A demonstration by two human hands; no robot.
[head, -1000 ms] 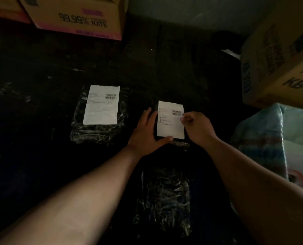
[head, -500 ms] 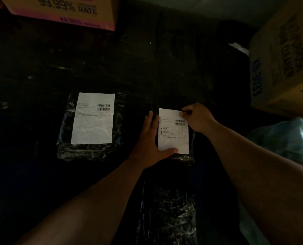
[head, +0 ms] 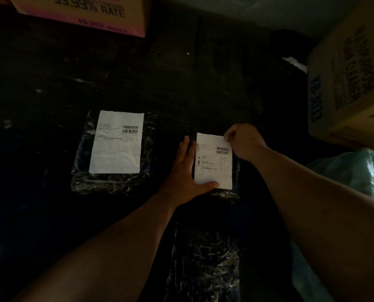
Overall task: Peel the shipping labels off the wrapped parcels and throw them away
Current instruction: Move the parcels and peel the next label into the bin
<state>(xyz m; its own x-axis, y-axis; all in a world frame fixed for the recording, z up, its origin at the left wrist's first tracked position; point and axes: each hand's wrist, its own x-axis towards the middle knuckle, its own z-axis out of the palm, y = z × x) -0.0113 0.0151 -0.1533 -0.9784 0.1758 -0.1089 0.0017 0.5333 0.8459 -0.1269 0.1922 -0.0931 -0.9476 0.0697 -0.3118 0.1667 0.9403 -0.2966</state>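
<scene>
Left hand: the left hand (head: 187, 171) lies flat, palm down and fingers stretched out, on the left side of the middle parcel (head: 225, 194); its thumb presses across the near left corner of that parcel's label, grasping nothing
Right hand: the right hand (head: 242, 141) reaches in from the right with the forearm slanting down, knuckles up, fingertips pinched on the far right corner of the small label (head: 213, 162)
Small label: white sheet still lying flat on the middle parcel, near the centre of the dark surface (head: 181, 83); two barcodes sit near its right edge, with rows of print too small to read
Left parcel: the left parcel (head: 114, 182), wrapped in shiny dark film, lies well apart to the left of the hands; its large label (head: 116, 141) covers most of the top and shows two barcodes, the other print unreadable
Near parcel: a third wrapped parcel (head: 205, 262) lies between the forearms at the near edge, no label showing on it
Far box: a cardboard box (head: 83, 14) at the far left edge reads "99.99% RATE"
Right box: a cardboard box (head: 345, 88) at the right edge reads "KB-3033" and "FOAM CLEANER"
Bundle: a pale plastic-wrapped bundle (head: 356, 171) sits below the right box
</scene>
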